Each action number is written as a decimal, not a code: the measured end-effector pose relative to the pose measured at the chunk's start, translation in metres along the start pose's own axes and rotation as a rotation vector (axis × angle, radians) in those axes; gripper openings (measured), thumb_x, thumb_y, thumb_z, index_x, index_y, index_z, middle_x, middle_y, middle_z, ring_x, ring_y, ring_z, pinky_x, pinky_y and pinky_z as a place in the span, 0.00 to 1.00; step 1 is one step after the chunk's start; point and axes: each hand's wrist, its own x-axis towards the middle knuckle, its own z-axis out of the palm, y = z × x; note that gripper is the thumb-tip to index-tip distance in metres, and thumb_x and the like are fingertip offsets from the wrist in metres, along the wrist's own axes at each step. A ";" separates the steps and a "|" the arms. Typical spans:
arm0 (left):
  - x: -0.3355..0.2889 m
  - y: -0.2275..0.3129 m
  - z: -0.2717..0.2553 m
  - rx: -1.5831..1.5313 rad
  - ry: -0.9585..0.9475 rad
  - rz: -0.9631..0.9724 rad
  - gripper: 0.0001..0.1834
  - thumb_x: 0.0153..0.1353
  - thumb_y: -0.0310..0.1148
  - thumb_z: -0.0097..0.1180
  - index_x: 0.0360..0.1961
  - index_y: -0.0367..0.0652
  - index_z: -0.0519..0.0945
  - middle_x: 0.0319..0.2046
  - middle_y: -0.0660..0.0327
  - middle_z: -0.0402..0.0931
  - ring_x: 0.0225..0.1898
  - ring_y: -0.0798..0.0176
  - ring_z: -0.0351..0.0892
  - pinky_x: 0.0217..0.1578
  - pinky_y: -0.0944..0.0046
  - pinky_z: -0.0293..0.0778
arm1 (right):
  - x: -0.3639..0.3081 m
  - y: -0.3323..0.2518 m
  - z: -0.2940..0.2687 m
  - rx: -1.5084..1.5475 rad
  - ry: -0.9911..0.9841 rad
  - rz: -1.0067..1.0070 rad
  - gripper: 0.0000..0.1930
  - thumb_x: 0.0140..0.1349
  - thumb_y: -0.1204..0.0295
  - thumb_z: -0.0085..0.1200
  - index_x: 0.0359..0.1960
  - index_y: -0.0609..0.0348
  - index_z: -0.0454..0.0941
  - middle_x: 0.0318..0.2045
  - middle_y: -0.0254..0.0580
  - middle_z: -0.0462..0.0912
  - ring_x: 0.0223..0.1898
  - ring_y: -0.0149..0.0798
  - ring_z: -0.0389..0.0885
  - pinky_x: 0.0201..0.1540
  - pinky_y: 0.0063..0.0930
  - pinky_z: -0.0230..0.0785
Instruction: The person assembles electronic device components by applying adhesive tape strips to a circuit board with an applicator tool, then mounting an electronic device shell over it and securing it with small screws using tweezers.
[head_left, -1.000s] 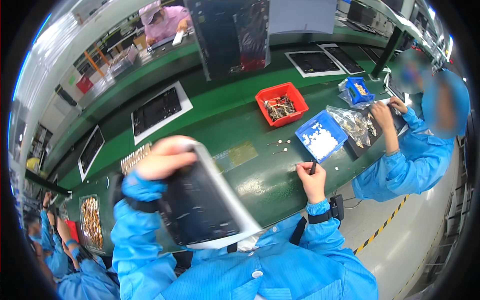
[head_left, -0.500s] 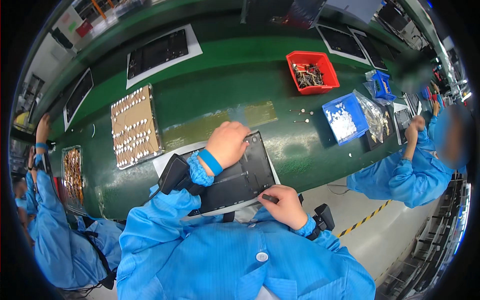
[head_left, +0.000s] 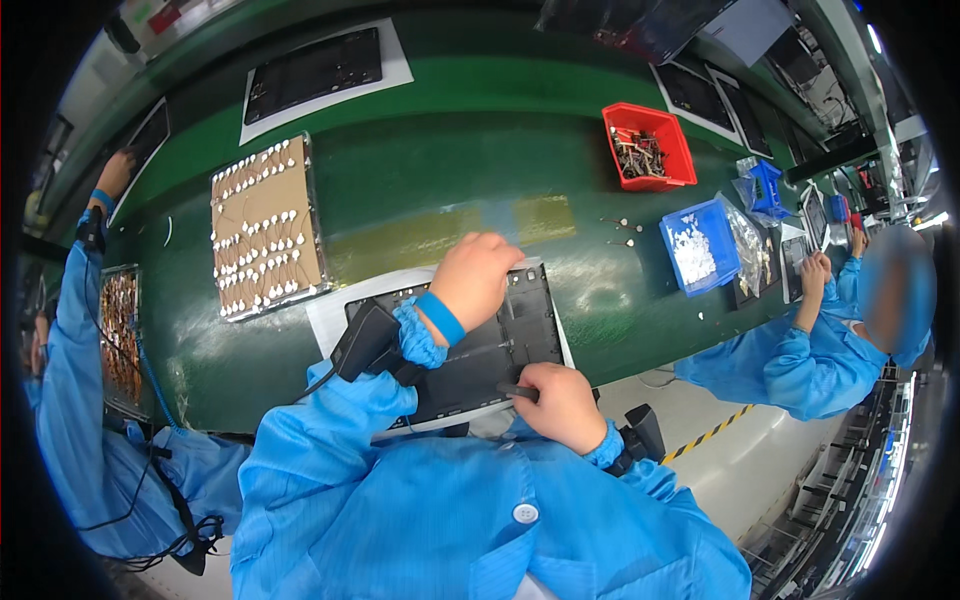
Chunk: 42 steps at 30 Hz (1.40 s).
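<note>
A black, flat device panel (head_left: 470, 375) with fine parts along its edges lies in front of me on a white sheet (head_left: 325, 325). My left hand (head_left: 475, 280) rests over its far side. Its fingers curl down near the far edge, and what they pinch, if anything, is hidden under the hand. Near the panel's right near corner, my right hand (head_left: 562, 405) is closed around a short dark stick-like tool (head_left: 518, 391). The tool's tip points left, over the panel's near part.
Left stands a tray of white-tipped wired parts (head_left: 265, 225). Back right are a red bin (head_left: 650, 150) of small parts and a blue bin (head_left: 695, 250) of white pieces. Loose wired parts (head_left: 625, 230) lie beside them. Co-workers sit at both sides.
My right hand with the dark tool has moved left and inward over the panel's near part. The left hand stays near the far edge. The whole view has shifted slightly.
</note>
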 end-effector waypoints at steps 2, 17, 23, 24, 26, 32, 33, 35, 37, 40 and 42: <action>-0.002 0.002 0.001 0.002 0.015 0.009 0.12 0.45 0.20 0.49 0.32 0.41 0.78 0.31 0.54 0.73 0.36 0.47 0.71 0.38 0.54 0.68 | 0.004 -0.003 0.000 -0.042 -0.023 0.022 0.05 0.41 0.72 0.55 0.20 0.58 0.73 0.20 0.46 0.75 0.25 0.50 0.75 0.27 0.41 0.66; 0.019 0.030 0.019 -0.003 -0.126 0.076 0.14 0.42 0.21 0.52 0.33 0.41 0.76 0.31 0.57 0.71 0.37 0.51 0.70 0.37 0.57 0.70 | 0.153 0.071 -0.179 -0.153 0.497 -0.018 0.08 0.52 0.70 0.53 0.30 0.62 0.76 0.22 0.50 0.75 0.26 0.51 0.74 0.29 0.36 0.65; 0.011 0.020 -0.017 0.132 -0.086 0.063 0.12 0.43 0.24 0.53 0.33 0.39 0.76 0.30 0.57 0.71 0.36 0.53 0.69 0.37 0.59 0.70 | 0.227 0.116 -0.175 -0.627 0.291 0.053 0.08 0.49 0.67 0.54 0.30 0.53 0.79 0.29 0.44 0.78 0.35 0.48 0.76 0.38 0.41 0.68; 0.006 0.016 -0.022 0.160 -0.095 0.051 0.10 0.43 0.24 0.51 0.31 0.40 0.76 0.28 0.57 0.70 0.35 0.54 0.69 0.36 0.59 0.70 | 0.232 0.118 -0.171 -0.625 0.288 0.045 0.08 0.49 0.67 0.54 0.30 0.53 0.79 0.29 0.44 0.78 0.35 0.48 0.76 0.38 0.41 0.68; -0.002 0.008 -0.027 0.182 -0.095 0.065 0.09 0.44 0.25 0.52 0.30 0.40 0.76 0.28 0.57 0.71 0.35 0.55 0.69 0.36 0.60 0.70 | 0.238 0.122 -0.167 -0.640 0.266 0.076 0.09 0.49 0.66 0.55 0.30 0.54 0.79 0.29 0.44 0.78 0.35 0.48 0.76 0.38 0.42 0.68; -0.011 -0.001 -0.029 0.085 -0.067 0.081 0.09 0.42 0.26 0.57 0.29 0.42 0.76 0.29 0.60 0.70 0.36 0.55 0.69 0.36 0.60 0.70 | 0.237 0.127 -0.171 -0.320 0.487 -0.025 0.09 0.49 0.70 0.54 0.30 0.61 0.76 0.32 0.52 0.76 0.35 0.54 0.75 0.39 0.41 0.67; -0.012 -0.002 -0.029 0.067 -0.067 0.077 0.10 0.42 0.25 0.57 0.30 0.42 0.77 0.30 0.59 0.70 0.36 0.55 0.69 0.37 0.60 0.70 | 0.235 0.125 -0.171 -0.313 0.583 -0.108 0.09 0.48 0.71 0.54 0.31 0.61 0.76 0.31 0.52 0.76 0.34 0.53 0.75 0.38 0.40 0.67; -0.012 -0.003 -0.029 0.040 -0.071 0.075 0.11 0.42 0.25 0.57 0.31 0.41 0.77 0.30 0.59 0.71 0.37 0.54 0.70 0.37 0.59 0.70 | 0.221 0.115 -0.181 -0.257 0.651 -0.129 0.09 0.49 0.72 0.54 0.31 0.62 0.75 0.28 0.51 0.76 0.31 0.52 0.76 0.35 0.37 0.68; -0.012 -0.005 -0.028 0.018 -0.054 0.086 0.11 0.42 0.25 0.57 0.31 0.41 0.77 0.30 0.59 0.70 0.37 0.54 0.69 0.37 0.59 0.70 | 0.200 0.097 -0.185 -0.084 0.615 -0.073 0.08 0.51 0.73 0.54 0.30 0.64 0.73 0.23 0.46 0.76 0.25 0.43 0.77 0.29 0.32 0.67; -0.012 -0.008 -0.026 0.001 -0.049 0.103 0.10 0.42 0.25 0.57 0.30 0.41 0.77 0.30 0.59 0.70 0.37 0.54 0.69 0.37 0.59 0.70 | 0.160 0.084 -0.169 0.152 0.571 -0.059 0.06 0.52 0.75 0.53 0.30 0.63 0.73 0.22 0.40 0.77 0.23 0.32 0.75 0.26 0.26 0.65; -0.014 -0.009 -0.025 -0.010 -0.043 0.099 0.09 0.42 0.24 0.57 0.29 0.41 0.77 0.29 0.59 0.70 0.37 0.54 0.69 0.37 0.59 0.70 | 0.130 0.069 -0.145 0.126 0.545 0.017 0.04 0.51 0.77 0.55 0.28 0.62 0.75 0.23 0.37 0.79 0.24 0.24 0.72 0.25 0.19 0.64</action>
